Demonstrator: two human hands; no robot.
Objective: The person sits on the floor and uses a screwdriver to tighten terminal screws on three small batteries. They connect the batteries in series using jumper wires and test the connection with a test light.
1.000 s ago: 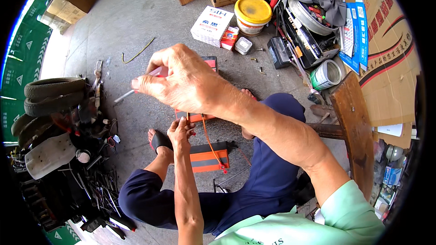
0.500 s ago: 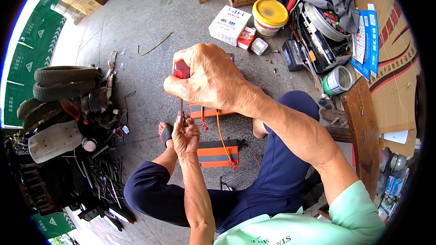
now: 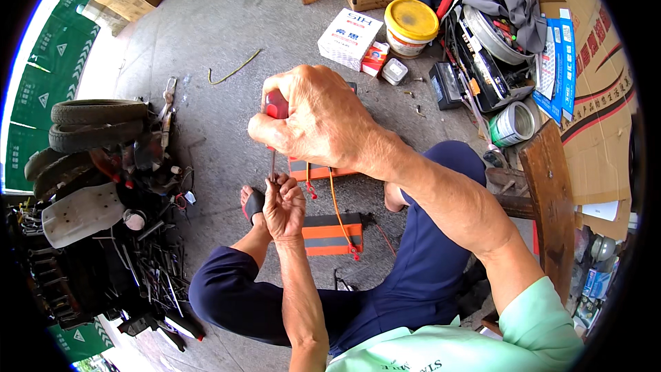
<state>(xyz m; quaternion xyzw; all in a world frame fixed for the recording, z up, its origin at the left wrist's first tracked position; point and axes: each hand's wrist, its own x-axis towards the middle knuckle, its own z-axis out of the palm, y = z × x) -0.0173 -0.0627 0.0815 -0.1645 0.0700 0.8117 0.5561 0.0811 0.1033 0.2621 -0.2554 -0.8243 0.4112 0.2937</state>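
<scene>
My right hand (image 3: 322, 117) is closed around the red handle of a screwdriver (image 3: 277, 105), its thin metal shaft pointing down. Beneath it, the fingers of my left hand (image 3: 284, 212) are pinched together at the shaft's lower end. Whatever small piece they hold there is hidden. Past my left hand lies an orange and grey battery-like block (image 3: 332, 231). A second orange block (image 3: 318, 169) sits farther off, partly covered by my right hand and wrist. An orange wire (image 3: 335, 201) runs between the two, with a red connector (image 3: 354, 249) at its near end.
Old tyres (image 3: 98, 124) and loose tools (image 3: 162, 269) are heaped at the left. A yellow-lidded bucket (image 3: 411, 19), a white box (image 3: 350, 36) and a cluttered bin (image 3: 492, 48) stand at the far right. A wooden stool (image 3: 547, 207) is beside my right knee.
The left fingers have shifted slightly at the lower end of the screwdriver shaft. The right hand keeps its grip on the handle in nearly the same place.
</scene>
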